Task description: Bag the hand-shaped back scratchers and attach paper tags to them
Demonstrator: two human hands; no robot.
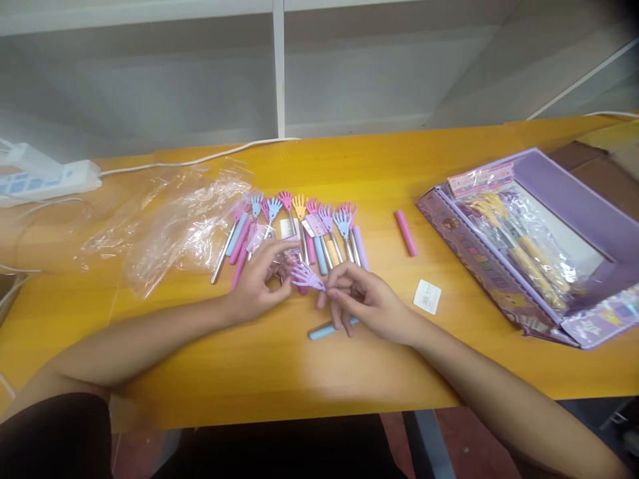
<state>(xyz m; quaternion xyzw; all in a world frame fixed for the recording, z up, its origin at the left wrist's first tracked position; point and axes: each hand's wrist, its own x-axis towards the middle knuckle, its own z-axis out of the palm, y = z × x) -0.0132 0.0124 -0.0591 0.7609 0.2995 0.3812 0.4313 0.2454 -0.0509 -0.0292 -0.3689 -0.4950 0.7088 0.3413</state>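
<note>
My right hand [367,296] pinches a purple hand-shaped back scratcher head [308,275] at its narrow neck, the little fingers pointing left. Close by its tips is my left hand [264,276], thumb and index finger apart; whether it touches the head I cannot tell. Behind both hands lies a row of back scratchers with metal rods and hand-shaped heads in blue, pink, yellow and purple, among them a blue back scratcher [343,225]. Coloured handle tubes lie between them. A light blue tube [327,330] sits below my right hand, partly hidden by its fingers.
Crumpled clear plastic bags [174,223] lie at the left, near a white power strip [54,178]. A pink tube [405,233] and a white label card [426,297] lie to the right. An open purple box [499,279] holds bagged yellow back scratchers [529,249].
</note>
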